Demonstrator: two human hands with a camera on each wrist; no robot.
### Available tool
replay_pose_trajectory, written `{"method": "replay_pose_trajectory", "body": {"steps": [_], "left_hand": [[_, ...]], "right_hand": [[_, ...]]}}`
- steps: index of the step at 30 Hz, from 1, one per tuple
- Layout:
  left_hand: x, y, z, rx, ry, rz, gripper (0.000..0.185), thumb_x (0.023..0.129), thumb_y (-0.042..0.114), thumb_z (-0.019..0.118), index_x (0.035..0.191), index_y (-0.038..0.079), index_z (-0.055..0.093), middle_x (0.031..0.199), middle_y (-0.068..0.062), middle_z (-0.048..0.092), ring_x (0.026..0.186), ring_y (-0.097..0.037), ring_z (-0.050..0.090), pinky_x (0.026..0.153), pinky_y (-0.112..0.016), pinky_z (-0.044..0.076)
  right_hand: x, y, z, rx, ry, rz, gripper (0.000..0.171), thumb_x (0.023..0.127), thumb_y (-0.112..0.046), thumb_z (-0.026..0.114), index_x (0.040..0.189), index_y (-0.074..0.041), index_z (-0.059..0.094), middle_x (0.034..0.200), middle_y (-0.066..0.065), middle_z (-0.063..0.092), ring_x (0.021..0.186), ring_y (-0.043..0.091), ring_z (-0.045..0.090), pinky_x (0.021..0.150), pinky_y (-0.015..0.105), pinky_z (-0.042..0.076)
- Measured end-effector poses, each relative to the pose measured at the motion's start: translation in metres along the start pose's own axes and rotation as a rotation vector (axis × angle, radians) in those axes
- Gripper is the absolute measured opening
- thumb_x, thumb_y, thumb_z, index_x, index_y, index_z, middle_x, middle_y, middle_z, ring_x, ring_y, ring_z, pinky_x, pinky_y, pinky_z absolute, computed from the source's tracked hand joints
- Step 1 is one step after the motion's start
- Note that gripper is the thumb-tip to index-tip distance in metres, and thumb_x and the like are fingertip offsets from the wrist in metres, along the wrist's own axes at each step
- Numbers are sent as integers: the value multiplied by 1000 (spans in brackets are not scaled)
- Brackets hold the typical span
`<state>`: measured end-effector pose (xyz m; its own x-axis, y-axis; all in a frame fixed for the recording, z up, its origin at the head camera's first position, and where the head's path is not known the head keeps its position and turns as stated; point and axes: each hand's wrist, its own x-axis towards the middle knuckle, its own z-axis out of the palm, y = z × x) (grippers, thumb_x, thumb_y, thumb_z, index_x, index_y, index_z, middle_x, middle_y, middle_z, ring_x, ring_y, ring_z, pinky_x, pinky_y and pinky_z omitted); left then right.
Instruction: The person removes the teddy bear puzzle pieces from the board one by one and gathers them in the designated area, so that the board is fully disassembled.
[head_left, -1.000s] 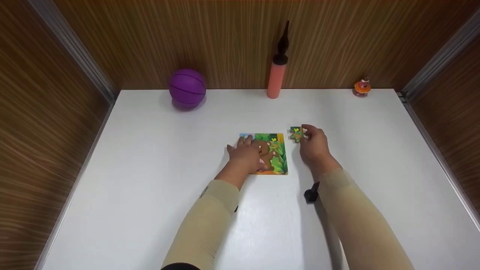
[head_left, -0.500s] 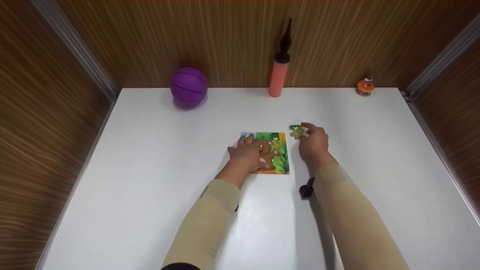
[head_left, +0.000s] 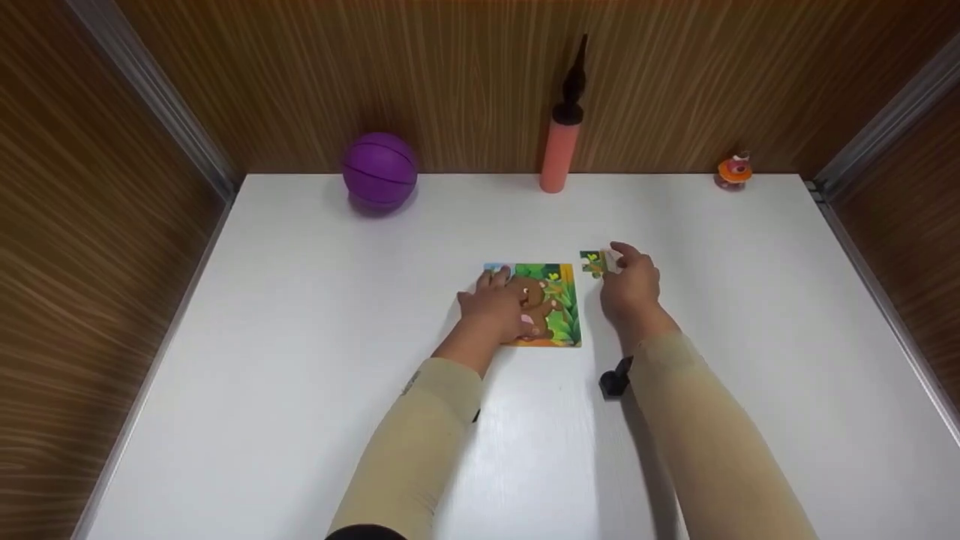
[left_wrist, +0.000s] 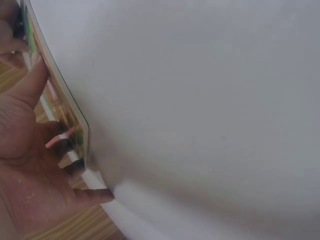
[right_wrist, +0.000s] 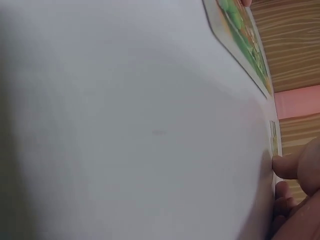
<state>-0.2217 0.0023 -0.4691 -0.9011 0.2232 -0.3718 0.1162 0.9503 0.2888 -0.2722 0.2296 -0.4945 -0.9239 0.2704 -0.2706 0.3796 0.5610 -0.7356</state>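
Purple ball [head_left: 379,168], upper left of frame, against wood wall. Left hand [head_left: 496,306], centre: fingers spread flat, pressing colourful bear jigsaw board [head_left: 553,304] on white table [head_left: 300,337]. Salmon air pump [head_left: 559,146], upper centre, upright. Right hand [head_left: 631,285]: fingertips pinching small green loose puzzle piece [head_left: 592,262], just right of board. Orange toy [head_left: 733,170], upper right.

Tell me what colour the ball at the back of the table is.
The ball is purple with thin dark seam lines, clearest in the head view.
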Motion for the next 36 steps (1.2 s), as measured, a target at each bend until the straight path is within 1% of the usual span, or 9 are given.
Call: {"method": "replay_pose_trajectory", "body": {"steps": [5, 8, 13, 16, 19, 23, 28, 33, 36], "left_hand": [[4, -1, 2, -18, 12, 0, 87, 93, 60, 74, 166, 30, 38, 178, -5, 15, 162, -34, 10, 118, -74, 27], [5, -2, 4, -30, 22, -10, 88, 93, 59, 75, 166, 29, 38, 177, -5, 16, 162, -34, 11, 119, -72, 28], [7, -1, 7, -71, 57, -19, 88, 87, 58, 82, 161, 25, 49, 174, -6, 24, 158, -34, 18, 118, -67, 31], [7, 0, 8, -67, 79, -36, 90, 83, 58, 86, 158, 22, 52, 171, -5, 29, 155, -32, 24, 116, -62, 34], [8, 0, 8, -56, 102, -52, 91, 81, 59, 88, 157, 22, 54, 169, -3, 32, 153, -29, 28, 115, -58, 37], [6, 0, 7, -66, 120, -62, 91, 79, 59, 89, 156, 24, 55, 168, -2, 34, 152, -28, 29, 114, -57, 37], [3, -2, 4, -72, 130, -64, 93, 80, 59, 89, 158, 24, 52, 169, -1, 34, 154, -28, 28, 116, -57, 35], [4, -4, 5, -86, 149, -64, 117, 78, 60, 90, 166, 9, 33, 173, -7, 27, 156, -29, 26, 119, -56, 33], [5, -5, 7, -95, 164, -75, 126, 75, 61, 91, 166, 2, 28, 174, -11, 23, 157, -30, 25, 122, -55, 32]], "right_hand": [[-5, -2, -1, 193, -32, 57, 62, 106, -5, 41, 164, -25, 38, 158, 8, 41, 140, 27, 42, 120, 44, 40], [-14, -5, 0, 241, -41, 41, 56, 107, -5, 38, 162, -20, 42, 156, 9, 42, 137, 26, 43, 118, 42, 41], [-32, -8, 11, 160, -36, -106, 46, 108, -9, 47, 154, -8, 52, 138, 14, 53, 124, 28, 50, 108, 43, 47], [-39, -11, 22, 99, -76, -197, 43, 106, -10, 55, 149, -3, 58, 129, 16, 58, 115, 28, 55, 99, 42, 52], [-43, -15, 34, 24, -126, -249, 42, 104, -10, 60, 145, 0, 61, 123, 18, 63, 108, 28, 59, 92, 42, 56], [-45, -20, 44, -87, -162, -257, 43, 104, -17, 65, 143, 2, 63, 128, 20, 68, 112, 29, 63, 96, 45, 56], [-47, -26, 51, -152, -153, -232, 42, 106, -22, 65, 142, -1, 65, 138, 19, 66, 125, 33, 62, 106, 49, 52], [-49, -29, 52, -156, -119, -191, 39, 105, -20, 66, 141, -4, 66, 137, 16, 67, 123, 32, 62, 106, 48, 53], [-50, -30, 51, -146, -116, -169, 40, 103, -18, 68, 141, -5, 65, 137, 16, 66, 123, 31, 61, 105, 48, 53]]}}
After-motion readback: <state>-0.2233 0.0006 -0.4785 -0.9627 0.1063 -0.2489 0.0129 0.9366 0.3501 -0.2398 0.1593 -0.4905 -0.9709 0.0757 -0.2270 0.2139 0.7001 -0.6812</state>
